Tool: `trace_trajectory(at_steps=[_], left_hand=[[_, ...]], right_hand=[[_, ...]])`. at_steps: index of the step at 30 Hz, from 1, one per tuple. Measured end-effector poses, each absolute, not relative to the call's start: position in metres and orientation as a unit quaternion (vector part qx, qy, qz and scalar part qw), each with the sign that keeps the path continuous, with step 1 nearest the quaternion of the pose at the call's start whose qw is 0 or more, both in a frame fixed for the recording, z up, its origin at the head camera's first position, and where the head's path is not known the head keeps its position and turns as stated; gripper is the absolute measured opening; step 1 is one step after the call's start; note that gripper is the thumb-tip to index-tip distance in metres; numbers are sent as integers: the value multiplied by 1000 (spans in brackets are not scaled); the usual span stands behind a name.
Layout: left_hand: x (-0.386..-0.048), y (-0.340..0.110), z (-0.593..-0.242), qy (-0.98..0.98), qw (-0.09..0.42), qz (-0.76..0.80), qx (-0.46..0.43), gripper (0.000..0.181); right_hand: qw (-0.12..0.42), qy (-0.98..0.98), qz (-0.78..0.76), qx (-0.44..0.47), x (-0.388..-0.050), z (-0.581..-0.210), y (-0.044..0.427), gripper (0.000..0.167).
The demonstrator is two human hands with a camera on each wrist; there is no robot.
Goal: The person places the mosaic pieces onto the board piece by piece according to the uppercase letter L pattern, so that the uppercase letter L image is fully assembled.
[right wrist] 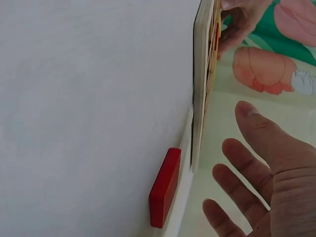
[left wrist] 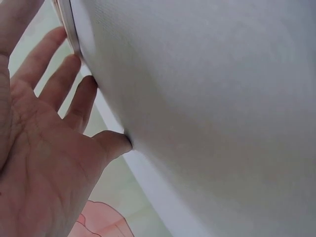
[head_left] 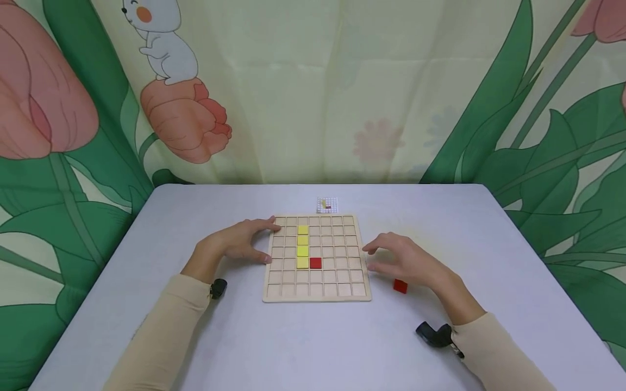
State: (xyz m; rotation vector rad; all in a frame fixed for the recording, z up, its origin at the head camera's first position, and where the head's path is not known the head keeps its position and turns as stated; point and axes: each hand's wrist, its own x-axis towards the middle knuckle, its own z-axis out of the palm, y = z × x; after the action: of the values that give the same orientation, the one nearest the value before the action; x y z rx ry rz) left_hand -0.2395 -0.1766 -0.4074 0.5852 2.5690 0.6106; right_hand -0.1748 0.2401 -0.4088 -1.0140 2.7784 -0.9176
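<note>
A wooden grid board [head_left: 342,278] lies on the table in the head view. A column of yellow square tiles [head_left: 302,251] sits in its cells, with one red tile [head_left: 315,263] to the right of the lowest yellow one. My left hand [head_left: 237,239] rests at the board's left edge, thumb and fingers spread and touching it. Just off the right edge hovers my right hand [head_left: 406,260], its fingers loosely bent and holding nothing. A loose red tile [head_left: 400,286] lies on the table below that hand; the right wrist view shows the same red block [right wrist: 165,190] near the board's side.
Behind the board's far edge lies a small card [head_left: 326,205] printed with a grid and a coloured pattern. The white table [head_left: 313,347] reaches back to a curtain [head_left: 313,108] printed with flowers and leaves. Each wrist wears a black camera.
</note>
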Motion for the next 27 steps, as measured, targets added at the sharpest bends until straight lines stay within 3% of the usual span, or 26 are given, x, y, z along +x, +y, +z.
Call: trace_trajectory(at_steps=[12, 21, 27], left_hand=[[-240, -175, -411, 930, 217, 209, 209, 88], [-241, -176, -411, 932, 219, 207, 202, 89], [-240, -178, -411, 932, 222, 208, 199, 89]], right_hand=[[19, 919, -269, -287, -161, -405, 273, 36], [52, 926, -270, -259, -147, -409, 289, 51], [33, 918, -271, -286, -145, -415, 295, 58]])
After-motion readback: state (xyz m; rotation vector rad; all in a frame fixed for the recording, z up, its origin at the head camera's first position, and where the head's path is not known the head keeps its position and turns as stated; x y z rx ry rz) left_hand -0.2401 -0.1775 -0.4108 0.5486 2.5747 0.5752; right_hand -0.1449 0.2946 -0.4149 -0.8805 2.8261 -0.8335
